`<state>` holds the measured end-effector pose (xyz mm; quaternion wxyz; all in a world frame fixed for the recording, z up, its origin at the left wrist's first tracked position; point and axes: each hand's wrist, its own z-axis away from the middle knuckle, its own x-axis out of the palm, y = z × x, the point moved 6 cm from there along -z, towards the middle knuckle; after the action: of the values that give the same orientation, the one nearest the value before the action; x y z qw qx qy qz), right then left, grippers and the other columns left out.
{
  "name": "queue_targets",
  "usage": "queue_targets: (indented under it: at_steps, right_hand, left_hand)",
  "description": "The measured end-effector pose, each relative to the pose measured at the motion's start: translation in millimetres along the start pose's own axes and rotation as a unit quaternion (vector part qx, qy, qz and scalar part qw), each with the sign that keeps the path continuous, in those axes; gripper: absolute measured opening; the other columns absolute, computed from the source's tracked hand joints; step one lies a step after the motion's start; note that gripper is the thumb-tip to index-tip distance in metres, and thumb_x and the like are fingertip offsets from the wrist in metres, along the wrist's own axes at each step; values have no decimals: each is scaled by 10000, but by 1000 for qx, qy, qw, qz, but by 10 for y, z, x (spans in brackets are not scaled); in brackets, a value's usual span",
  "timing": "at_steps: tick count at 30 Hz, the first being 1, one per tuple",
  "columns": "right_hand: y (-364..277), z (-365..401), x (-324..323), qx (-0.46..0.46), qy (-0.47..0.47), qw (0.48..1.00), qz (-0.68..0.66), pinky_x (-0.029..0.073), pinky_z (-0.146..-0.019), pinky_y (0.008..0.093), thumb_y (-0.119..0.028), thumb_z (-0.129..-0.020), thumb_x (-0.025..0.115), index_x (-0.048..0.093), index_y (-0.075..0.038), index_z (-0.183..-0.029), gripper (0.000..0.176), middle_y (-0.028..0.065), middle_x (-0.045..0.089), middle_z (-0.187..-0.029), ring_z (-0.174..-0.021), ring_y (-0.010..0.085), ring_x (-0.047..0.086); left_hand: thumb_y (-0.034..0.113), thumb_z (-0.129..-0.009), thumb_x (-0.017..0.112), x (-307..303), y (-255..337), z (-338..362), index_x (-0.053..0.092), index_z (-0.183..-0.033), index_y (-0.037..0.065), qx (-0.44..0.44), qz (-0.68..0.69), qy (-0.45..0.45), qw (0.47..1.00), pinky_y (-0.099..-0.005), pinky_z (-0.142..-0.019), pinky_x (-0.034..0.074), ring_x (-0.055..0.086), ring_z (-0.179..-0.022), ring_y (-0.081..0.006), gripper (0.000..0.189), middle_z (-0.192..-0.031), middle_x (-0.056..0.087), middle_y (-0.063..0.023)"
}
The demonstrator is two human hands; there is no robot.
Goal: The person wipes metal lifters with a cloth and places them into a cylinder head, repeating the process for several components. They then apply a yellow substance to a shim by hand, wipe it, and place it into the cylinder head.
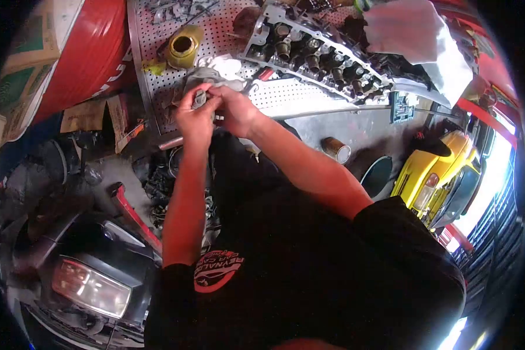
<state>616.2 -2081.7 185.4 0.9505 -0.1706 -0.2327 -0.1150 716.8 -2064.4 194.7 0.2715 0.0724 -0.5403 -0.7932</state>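
My left hand (193, 119) is closed around a small grey metallic part (199, 99), which shows between its thumb and fingers. Pressed up against it, my right hand (234, 109) has its fingers bent together at the same part; what they pinch is hidden. Both hands are over the near edge of a perforated metal table (286, 99). Just beyond them lies a crumpled pale cloth (223, 67). A yellowish round container (184, 46) with a dark opening stands behind and to the left. An engine cylinder head (318, 58) rests on the table to the right.
A red drum (93, 49) stands at the left. Below right of the table are a can (336, 150), a dark round bin (377, 176) and a yellow car part (431, 169) with a lamp. A dark car front with a headlight (92, 287) fills the lower left.
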Motion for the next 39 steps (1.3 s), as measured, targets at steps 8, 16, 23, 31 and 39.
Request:
queue_targets:
  at_steps: [8, 16, 23, 31, 39]
  right_hand:
    - [-250, -27, -491, -184, 176, 963, 89, 476, -602, 308, -240, -875, 626, 630, 12, -954, 264, 71, 637, -823, -637, 165, 581]
    - [-146, 155, -629, -116, 14, 975, 189, 479, -598, 282, -237, -945, 584, 622, -32, -972, 210, 69, 635, -825, -663, 131, 580]
    - [-487, 630, -1163, -86, -74, 952, 284, 459, -627, 278, -263, -952, 596, 637, -33, -871, 247, 25, 625, -772, -669, 107, 546]
    - [-1138, 1128, -1923, -178, -59, 901, 391, 479, -690, 238, -245, -934, 646, 724, -14, -975, 246, 66, 698, -865, -752, 88, 602]
    - [-1569, 1476, -1652, -382, -130, 652, 641, 487, -787, 272, -208, -849, 733, 723, 5, -872, 215, 116, 659, -1001, -862, 189, 645]
  left_hand:
    - [159, -807, 744, 65, 324, 155, 443, -1392, 72, 299, -363, 164, 867, -494, -1067, 312, 386, -1256, -425, 663, -1361, 491, -180]
    - [117, -798, 694, 338, -94, 613, 575, -1293, 93, 247, -339, 43, 907, -444, -962, 409, 565, -1075, -365, 510, -1181, 625, -163]
    - [12, -835, 664, 1058, -441, 1242, 607, -1275, 95, 96, -265, 140, 949, -334, -827, 509, 653, -931, -251, 452, -1124, 668, -144]
    - [-21, -889, 595, 2038, -756, 1415, 600, -1253, 41, 130, -145, 198, 961, -287, -877, 489, 628, -1025, -149, 369, -1116, 682, -114]
    - [-35, -893, 578, 2386, -868, 1413, 587, -1244, 40, 78, 316, 103, 940, -322, -929, 485, 612, -1075, -222, 360, -1198, 636, -100]
